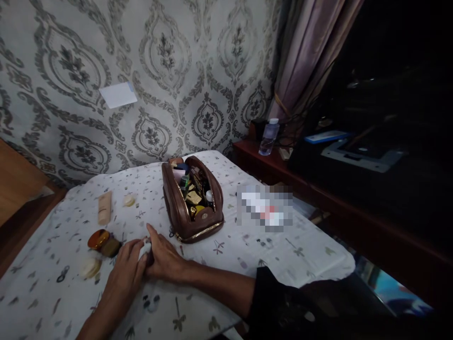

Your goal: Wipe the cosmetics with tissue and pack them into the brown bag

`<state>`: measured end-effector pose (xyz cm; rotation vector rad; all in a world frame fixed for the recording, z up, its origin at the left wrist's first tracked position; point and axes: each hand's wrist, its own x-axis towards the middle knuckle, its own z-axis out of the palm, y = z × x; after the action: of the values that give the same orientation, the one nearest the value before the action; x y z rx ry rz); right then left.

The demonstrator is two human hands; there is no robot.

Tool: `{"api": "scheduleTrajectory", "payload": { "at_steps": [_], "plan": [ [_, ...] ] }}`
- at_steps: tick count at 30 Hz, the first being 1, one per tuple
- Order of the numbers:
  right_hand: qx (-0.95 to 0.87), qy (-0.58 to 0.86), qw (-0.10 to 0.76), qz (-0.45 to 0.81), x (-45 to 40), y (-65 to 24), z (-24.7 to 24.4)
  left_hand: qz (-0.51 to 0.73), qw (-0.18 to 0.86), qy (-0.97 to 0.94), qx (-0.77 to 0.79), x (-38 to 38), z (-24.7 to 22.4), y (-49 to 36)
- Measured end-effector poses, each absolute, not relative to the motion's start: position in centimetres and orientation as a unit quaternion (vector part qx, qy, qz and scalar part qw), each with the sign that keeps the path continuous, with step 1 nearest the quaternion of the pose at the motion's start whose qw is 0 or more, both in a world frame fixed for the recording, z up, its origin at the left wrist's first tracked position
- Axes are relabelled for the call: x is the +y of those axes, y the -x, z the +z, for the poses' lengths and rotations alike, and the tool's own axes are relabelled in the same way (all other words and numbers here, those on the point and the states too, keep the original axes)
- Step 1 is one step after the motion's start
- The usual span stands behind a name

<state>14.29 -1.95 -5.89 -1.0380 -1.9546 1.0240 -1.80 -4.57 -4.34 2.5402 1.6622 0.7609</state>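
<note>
My left hand (127, 264) and my right hand (166, 262) meet low over the patterned white cloth, closed around a small white object (144, 249). Fingers cover most of it, so its kind does not show. Just left of them lies an open amber-and-brown round compact (99, 239). Nearer me is a round cream-coloured jar or lid (90, 267). Beyond my hands stands an unzipped brown leather cosmetics bag (198, 231), crowded with small bottles and gold-coloured items. A beige tube (104, 208) and a small pale round pot (129, 200) lie to the bag's left.
The white cloth (283, 264) covers the surface up to the wallpapered wall. To the right, a blurred-out item (265, 206) lies on it. A clear bottle (269, 137) with a white cap stands on a dark red ledge (247, 151). Wooden furniture (21, 184) borders the left side.
</note>
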Motion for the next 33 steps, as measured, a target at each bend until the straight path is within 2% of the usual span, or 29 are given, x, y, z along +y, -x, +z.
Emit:
{"api": "scheduleTrajectory", "payload": {
  "at_steps": [5,8,14,26,33],
  "plan": [
    [-0.750,0.389,0.363,0.392,-2.0,-14.5,-5.9,0.257,0.130,-0.777,0.560,-3.6,-3.0,1.3],
    [-0.756,0.378,0.354,0.401,-2.0,-14.7,-5.7,0.270,0.152,-0.755,0.578,-3.5,-2.7,1.1],
    [-0.745,0.372,0.354,0.427,-1.9,-14.9,-5.6,0.263,0.105,-0.758,0.588,-4.7,-2.6,1.2],
    [-0.755,0.368,0.351,0.414,-1.7,-14.9,-6.0,0.236,0.095,-0.777,0.576,-7.8,-3.5,1.8],
    [-0.766,0.379,0.344,0.390,-1.7,-14.9,-6.1,0.232,-0.017,-0.794,0.562,-9.1,-4.5,2.4]
  ]
}}
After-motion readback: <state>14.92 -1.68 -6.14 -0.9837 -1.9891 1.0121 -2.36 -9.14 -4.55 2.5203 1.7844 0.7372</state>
